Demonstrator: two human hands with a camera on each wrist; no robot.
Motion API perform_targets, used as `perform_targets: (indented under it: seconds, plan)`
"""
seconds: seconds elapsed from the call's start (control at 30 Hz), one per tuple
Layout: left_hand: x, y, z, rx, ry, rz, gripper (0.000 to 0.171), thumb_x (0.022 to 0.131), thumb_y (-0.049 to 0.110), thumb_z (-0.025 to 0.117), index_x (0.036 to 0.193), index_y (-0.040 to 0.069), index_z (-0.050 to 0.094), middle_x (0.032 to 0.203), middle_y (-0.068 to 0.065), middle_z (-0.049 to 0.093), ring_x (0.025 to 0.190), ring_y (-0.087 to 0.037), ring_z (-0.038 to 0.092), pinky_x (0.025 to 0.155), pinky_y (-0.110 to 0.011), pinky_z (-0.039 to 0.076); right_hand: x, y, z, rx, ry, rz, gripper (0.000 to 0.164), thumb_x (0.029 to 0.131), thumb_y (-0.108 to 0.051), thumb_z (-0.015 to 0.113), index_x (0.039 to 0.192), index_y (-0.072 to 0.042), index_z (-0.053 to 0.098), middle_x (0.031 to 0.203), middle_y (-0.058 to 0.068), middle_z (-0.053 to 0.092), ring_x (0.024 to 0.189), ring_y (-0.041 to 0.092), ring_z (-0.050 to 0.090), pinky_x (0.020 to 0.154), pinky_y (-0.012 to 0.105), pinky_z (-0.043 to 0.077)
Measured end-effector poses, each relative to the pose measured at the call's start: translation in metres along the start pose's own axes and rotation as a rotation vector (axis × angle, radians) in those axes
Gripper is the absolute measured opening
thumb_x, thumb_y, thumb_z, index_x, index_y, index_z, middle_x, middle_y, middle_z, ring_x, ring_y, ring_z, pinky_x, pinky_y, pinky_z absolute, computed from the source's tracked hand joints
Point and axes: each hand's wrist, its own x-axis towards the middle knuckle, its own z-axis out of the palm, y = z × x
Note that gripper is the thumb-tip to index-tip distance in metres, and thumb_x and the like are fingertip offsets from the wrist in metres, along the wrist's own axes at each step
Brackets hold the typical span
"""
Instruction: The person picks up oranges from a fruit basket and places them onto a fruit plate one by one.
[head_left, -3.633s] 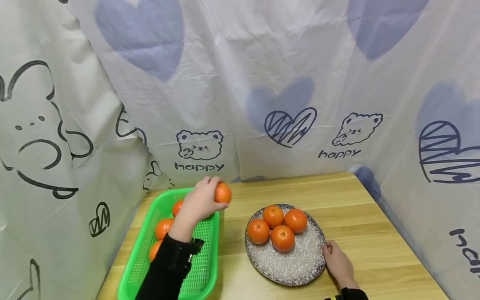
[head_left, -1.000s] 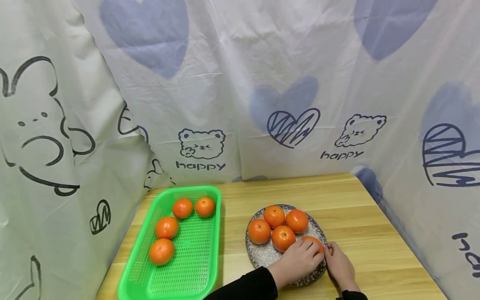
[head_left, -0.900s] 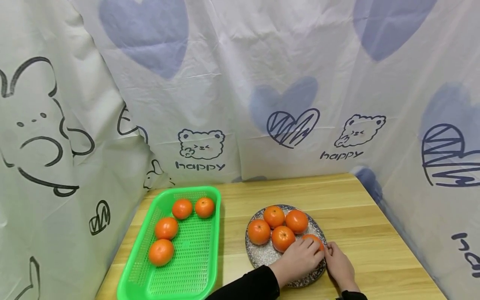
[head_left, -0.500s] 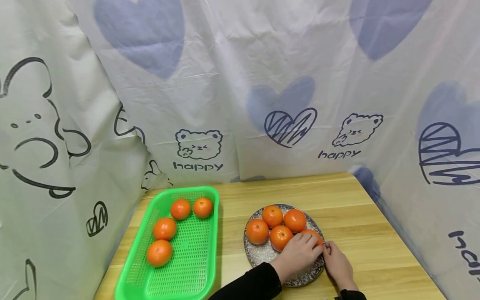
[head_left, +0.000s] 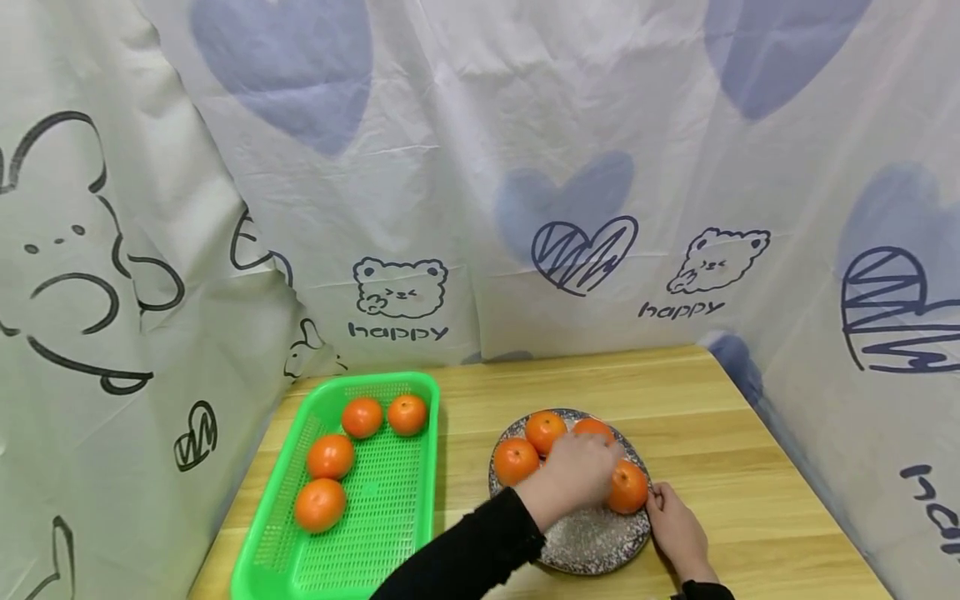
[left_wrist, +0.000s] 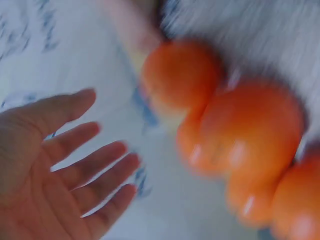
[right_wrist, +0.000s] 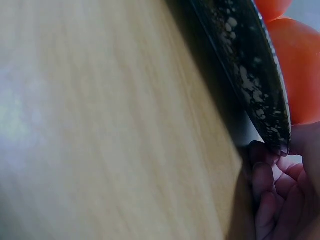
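Observation:
A round speckled grey plate [head_left: 592, 546] with a dark rim bears several round, glossy orange fruits. My left hand [head_left: 581, 471] is over them, palm down, hiding at least one. In the left wrist view, that hand [left_wrist: 65, 185] has its fingers spread and nothing in its grasp, beside the blurred fruits [left_wrist: 250, 127]. One fruit [head_left: 627, 487] sits at the plate's right side, near the rim. There my right hand [head_left: 678, 533] pinches the plate's edge; the right wrist view shows thumb and curled fingers [right_wrist: 265, 175] at the rim [right_wrist: 255, 95].
A green perforated plastic basket [head_left: 431, 492] stands at the left of the wooden table [head_left: 750, 500], with several more orange fruits [head_left: 320, 505] along its left and far sides. White cloth [head_left: 465, 167] printed with hearts and bears encloses the table's back and sides.
My left hand carried a fruit from over the basket to the plate's right side, released it, and has lifted away up and left. The right hand has stayed at the rim.

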Motion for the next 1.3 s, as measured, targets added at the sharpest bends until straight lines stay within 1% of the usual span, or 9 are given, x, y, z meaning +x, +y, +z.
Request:
perform_targets:
  seconds: [0.1, 0.23, 0.3, 0.37, 0.53, 0.63, 0.8, 1.1, 1.3]
  plan:
    - [0.002, -0.034, -0.018, -0.084, -0.011, -0.160, 0.035, 0.093, 0.033, 0.070, 0.127, 0.028, 0.065, 0.117, 0.009, 0.069, 0.096, -0.009, 0.068, 0.068, -0.025, 0.055, -0.001, 0.002, 0.002, 0.011, -0.009, 0.005, 0.029, 0.102, -0.024, 0.045, 0.116, -0.002, 0.058, 0.083, 0.003, 0.055, 0.076, 0.018, 0.052, 0.064, 0.030, 0.034]
    - [0.003, -0.093, -0.020, -0.125, 0.101, -0.469, 0.027, 0.092, 0.022, 0.067, 0.119, 0.018, 0.066, 0.100, 0.000, 0.070, 0.080, -0.017, 0.065, 0.059, -0.029, 0.052, -0.004, 0.003, 0.004, 0.022, -0.013, 0.008, 0.030, 0.102, -0.025, 0.045, 0.115, -0.002, 0.058, 0.083, 0.003, 0.056, 0.076, 0.018, 0.052, 0.063, 0.030, 0.035]
    - [-0.001, -0.125, -0.011, -0.119, 0.152, -0.613, 0.026, 0.093, 0.019, 0.064, 0.118, 0.012, 0.065, 0.096, -0.005, 0.069, 0.077, -0.021, 0.064, 0.061, -0.032, 0.054, -0.005, 0.003, 0.007, 0.021, -0.009, 0.001, 0.029, 0.102, -0.024, 0.046, 0.115, -0.002, 0.059, 0.083, 0.003, 0.056, 0.076, 0.018, 0.053, 0.063, 0.030, 0.036]
    - [-0.009, -0.157, 0.000, -0.120, 0.185, -0.709, 0.032, 0.094, 0.019, 0.063, 0.125, 0.009, 0.061, 0.102, -0.011, 0.069, 0.083, -0.026, 0.065, 0.067, -0.037, 0.057, -0.005, 0.002, 0.009, 0.019, -0.006, -0.003, 0.028, 0.102, -0.024, 0.047, 0.113, -0.002, 0.060, 0.082, 0.002, 0.056, 0.076, 0.018, 0.053, 0.064, 0.030, 0.037]
    - [-0.047, -0.219, 0.051, -0.232, 0.284, -0.869, 0.042, 0.091, 0.013, 0.062, 0.129, -0.002, 0.051, 0.117, -0.023, 0.060, 0.102, -0.038, 0.064, 0.082, -0.049, 0.057, -0.006, 0.001, 0.013, 0.018, -0.007, 0.002, 0.028, 0.101, -0.024, 0.046, 0.113, -0.002, 0.060, 0.081, 0.002, 0.055, 0.076, 0.018, 0.053, 0.064, 0.030, 0.037]
    - [-0.070, -0.237, 0.084, -0.294, 0.237, -0.900, 0.042, 0.092, 0.011, 0.058, 0.129, -0.009, 0.048, 0.121, -0.029, 0.056, 0.111, -0.044, 0.060, 0.091, -0.056, 0.053, -0.007, 0.001, 0.014, 0.022, -0.016, 0.010, 0.029, 0.101, -0.023, 0.046, 0.113, -0.002, 0.060, 0.081, 0.002, 0.055, 0.076, 0.018, 0.053, 0.064, 0.030, 0.037]
    - [-0.092, -0.248, 0.113, -0.395, 0.020, -0.837, 0.052, 0.096, 0.015, 0.061, 0.141, -0.005, 0.045, 0.139, -0.032, 0.049, 0.123, -0.050, 0.053, 0.102, -0.064, 0.044, -0.008, 0.001, 0.015, 0.012, -0.003, 0.007, 0.027, 0.101, -0.023, 0.047, 0.112, -0.002, 0.060, 0.081, 0.002, 0.055, 0.075, 0.018, 0.053, 0.063, 0.030, 0.037]
    - [-0.087, -0.250, 0.114, -0.485, -0.106, -0.803, 0.082, 0.089, 0.021, 0.077, 0.153, 0.000, 0.029, 0.148, -0.037, 0.038, 0.122, -0.056, 0.053, 0.094, -0.067, 0.050, -0.005, 0.000, 0.010, 0.002, 0.014, 0.003, 0.026, 0.101, -0.023, 0.048, 0.110, -0.003, 0.060, 0.081, 0.002, 0.055, 0.075, 0.019, 0.053, 0.062, 0.031, 0.037]
    - [-0.082, -0.252, 0.111, -0.494, -0.136, -0.772, 0.092, 0.085, 0.016, 0.081, 0.156, 0.002, 0.025, 0.150, -0.039, 0.036, 0.124, -0.057, 0.052, 0.093, -0.066, 0.051, -0.001, 0.001, 0.004, 0.001, 0.023, -0.004, 0.027, 0.101, -0.024, 0.047, 0.112, -0.002, 0.059, 0.081, 0.003, 0.055, 0.074, 0.019, 0.052, 0.062, 0.030, 0.035]
